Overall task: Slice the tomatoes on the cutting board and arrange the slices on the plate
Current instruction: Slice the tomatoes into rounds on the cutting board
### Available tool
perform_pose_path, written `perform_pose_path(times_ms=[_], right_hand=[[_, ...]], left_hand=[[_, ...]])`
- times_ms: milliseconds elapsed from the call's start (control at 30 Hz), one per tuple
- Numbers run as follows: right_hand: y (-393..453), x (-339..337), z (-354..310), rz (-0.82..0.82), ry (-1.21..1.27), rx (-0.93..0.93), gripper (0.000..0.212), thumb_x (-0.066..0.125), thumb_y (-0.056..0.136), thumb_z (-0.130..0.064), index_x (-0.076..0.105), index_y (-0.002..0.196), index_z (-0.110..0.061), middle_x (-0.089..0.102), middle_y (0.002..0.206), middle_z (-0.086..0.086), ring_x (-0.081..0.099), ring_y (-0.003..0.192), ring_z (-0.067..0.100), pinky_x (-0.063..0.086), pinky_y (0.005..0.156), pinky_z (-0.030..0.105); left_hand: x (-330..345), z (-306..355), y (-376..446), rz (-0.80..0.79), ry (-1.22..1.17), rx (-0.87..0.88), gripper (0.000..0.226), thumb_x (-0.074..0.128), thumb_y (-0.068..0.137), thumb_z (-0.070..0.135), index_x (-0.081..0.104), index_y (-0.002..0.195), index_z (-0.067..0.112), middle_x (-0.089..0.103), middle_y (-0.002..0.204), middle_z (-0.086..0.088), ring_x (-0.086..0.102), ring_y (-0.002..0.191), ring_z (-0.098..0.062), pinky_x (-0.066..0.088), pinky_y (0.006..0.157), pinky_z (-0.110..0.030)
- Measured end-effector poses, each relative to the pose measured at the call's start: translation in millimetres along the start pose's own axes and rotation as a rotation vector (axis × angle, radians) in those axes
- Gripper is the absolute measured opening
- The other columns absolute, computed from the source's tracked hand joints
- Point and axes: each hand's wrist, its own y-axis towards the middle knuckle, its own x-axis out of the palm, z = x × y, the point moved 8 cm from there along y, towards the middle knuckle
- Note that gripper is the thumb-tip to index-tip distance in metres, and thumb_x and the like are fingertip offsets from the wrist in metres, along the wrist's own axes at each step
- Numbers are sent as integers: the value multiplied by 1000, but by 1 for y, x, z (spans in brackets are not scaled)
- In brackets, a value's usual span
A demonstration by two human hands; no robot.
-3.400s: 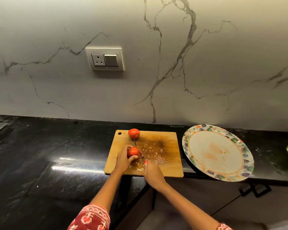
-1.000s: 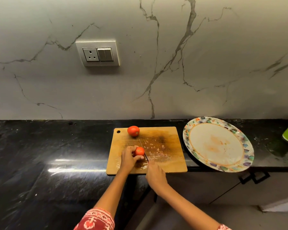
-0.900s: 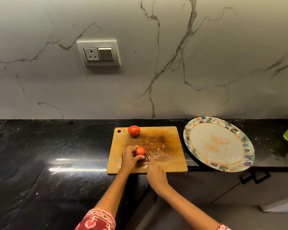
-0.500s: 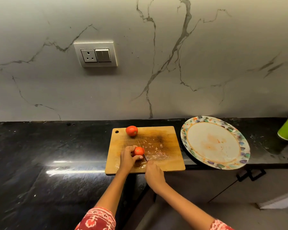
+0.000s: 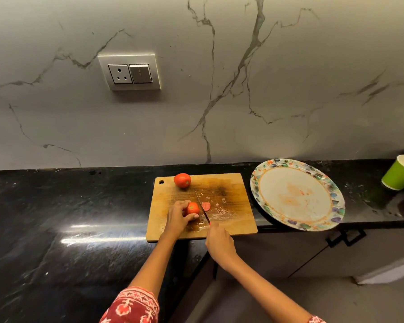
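A wooden cutting board (image 5: 233,187) lies on the black counter. My left hand (image 5: 178,217) grips a red tomato (image 5: 192,208) near the board's front. My right hand (image 5: 219,241) holds a knife (image 5: 202,207) whose thin blade stands just right of that tomato. One cut slice (image 5: 206,206) lies flat on the board to the right of the blade. A second, whole tomato (image 5: 182,180) rests at the board's far left corner. The patterned plate (image 5: 296,194) sits to the right of the board with no slices on it, only reddish stains.
A green paper cup (image 5: 400,172) stands at the far right of the counter (image 5: 56,206). The plate overhangs the counter's front edge above a cabinet handle (image 5: 345,237). A socket and switch panel (image 5: 130,72) is on the marble wall behind.
A slice has come off the held tomato and now lies right of the blade. The camera view shifted slightly; both hands stay at the board's front.
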Motion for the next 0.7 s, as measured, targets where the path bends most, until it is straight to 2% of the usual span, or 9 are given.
perform_pose_path(times_ms=[700], right_hand=[[-5, 0, -14, 24, -58, 0, 24, 36, 96, -5, 45, 118, -3, 59, 115, 14, 58, 107, 30, 47, 83, 36]], left_hand=[[-1, 0, 1, -10, -17, 4, 49, 74, 74, 10, 57, 119, 4, 57, 123, -12, 51, 115, -23, 38, 97, -27]])
